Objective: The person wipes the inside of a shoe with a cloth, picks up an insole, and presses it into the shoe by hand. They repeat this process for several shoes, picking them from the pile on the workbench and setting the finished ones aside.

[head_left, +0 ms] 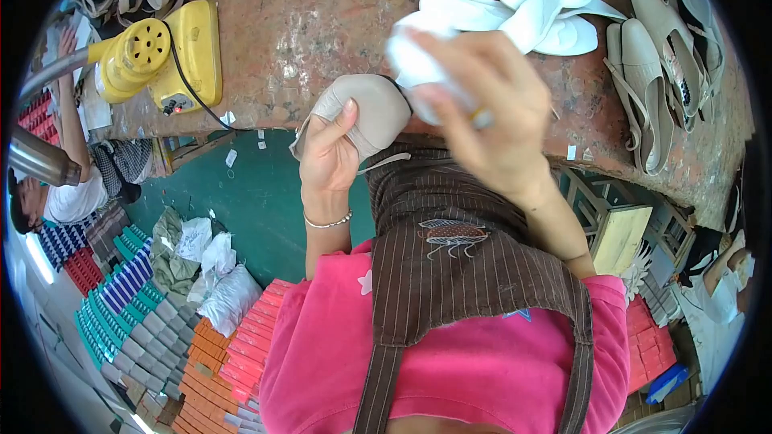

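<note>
top [498, 374]: bright pink, pale star [366, 282] | apron [474, 289]: dark brown, light pinstripes, two straps [378, 390], winged-insect motif [453, 235] | bracelet [328, 223]: beaded, silvery | right hand [507, 104]: blurred yellowish band [481, 116]

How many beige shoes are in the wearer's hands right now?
1: the beige shoe in the left hand. The right hand grips a white object too blurred to identify.

0 txt legible in view; white tag [231, 158] against green floor [277, 209] too sm. to read.
</note>
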`<move>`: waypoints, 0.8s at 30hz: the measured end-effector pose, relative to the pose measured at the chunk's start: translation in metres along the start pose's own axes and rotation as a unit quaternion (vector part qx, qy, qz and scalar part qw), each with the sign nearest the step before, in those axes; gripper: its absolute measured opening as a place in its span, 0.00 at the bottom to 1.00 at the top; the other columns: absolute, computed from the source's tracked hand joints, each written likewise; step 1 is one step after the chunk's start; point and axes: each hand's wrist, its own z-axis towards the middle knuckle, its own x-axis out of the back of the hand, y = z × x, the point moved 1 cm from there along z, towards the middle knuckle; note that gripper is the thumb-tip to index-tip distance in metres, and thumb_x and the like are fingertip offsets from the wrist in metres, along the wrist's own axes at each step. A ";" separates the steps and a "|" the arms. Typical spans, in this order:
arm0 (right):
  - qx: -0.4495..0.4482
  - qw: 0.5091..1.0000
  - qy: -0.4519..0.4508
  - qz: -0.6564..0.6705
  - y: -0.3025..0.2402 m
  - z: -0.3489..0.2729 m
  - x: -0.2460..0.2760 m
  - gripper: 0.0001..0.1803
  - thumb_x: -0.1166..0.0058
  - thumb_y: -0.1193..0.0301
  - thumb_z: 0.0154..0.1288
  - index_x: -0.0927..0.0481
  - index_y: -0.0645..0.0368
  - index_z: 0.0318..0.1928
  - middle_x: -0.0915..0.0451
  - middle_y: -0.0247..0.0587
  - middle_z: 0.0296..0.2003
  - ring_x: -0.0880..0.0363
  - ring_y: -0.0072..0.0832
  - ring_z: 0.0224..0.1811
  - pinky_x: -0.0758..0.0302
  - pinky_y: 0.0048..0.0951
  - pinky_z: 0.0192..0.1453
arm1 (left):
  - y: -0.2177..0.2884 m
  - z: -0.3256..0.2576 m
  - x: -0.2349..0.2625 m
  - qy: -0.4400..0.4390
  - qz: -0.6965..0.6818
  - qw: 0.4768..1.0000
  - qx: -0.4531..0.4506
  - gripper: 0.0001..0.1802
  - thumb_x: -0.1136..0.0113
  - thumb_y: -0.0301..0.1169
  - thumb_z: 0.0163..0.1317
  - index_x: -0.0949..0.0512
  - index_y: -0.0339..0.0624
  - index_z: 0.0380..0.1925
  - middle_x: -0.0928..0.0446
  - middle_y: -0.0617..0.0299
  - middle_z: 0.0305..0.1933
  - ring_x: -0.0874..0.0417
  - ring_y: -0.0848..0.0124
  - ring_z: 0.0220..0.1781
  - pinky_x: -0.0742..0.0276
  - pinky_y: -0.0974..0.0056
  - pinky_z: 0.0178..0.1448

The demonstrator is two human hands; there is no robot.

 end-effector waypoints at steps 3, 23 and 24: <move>0.031 0.993 -0.069 -0.088 -0.021 -0.018 -0.019 0.17 0.35 0.70 0.51 0.15 0.49 0.45 0.23 0.41 0.37 0.22 0.36 0.36 0.23 0.33 0.34 | 0.009 -0.005 -0.003 0.052 0.062 0.995 -0.059 0.21 0.45 0.27 0.70 0.29 0.33 0.61 0.22 0.50 0.58 0.21 0.57 0.62 0.25 0.50 0.67; -0.393 0.857 -0.010 0.334 0.046 0.064 0.019 0.20 0.46 0.77 0.64 0.26 0.66 0.57 0.21 0.38 0.48 0.24 0.25 0.51 0.30 0.28 0.60 | 0.043 0.056 0.046 0.293 0.532 0.756 -0.242 0.12 0.37 0.28 0.63 0.20 0.31 0.43 0.16 0.53 0.30 0.15 0.63 0.31 0.21 0.60 0.37; -0.381 0.871 -0.030 0.309 0.046 0.089 0.017 0.20 0.45 0.77 0.64 0.26 0.66 0.57 0.21 0.38 0.47 0.23 0.25 0.50 0.28 0.28 0.57 | 0.044 0.056 0.039 0.302 0.550 0.737 -0.251 0.12 0.37 0.28 0.63 0.20 0.33 0.44 0.16 0.51 0.32 0.15 0.58 0.32 0.21 0.57 0.40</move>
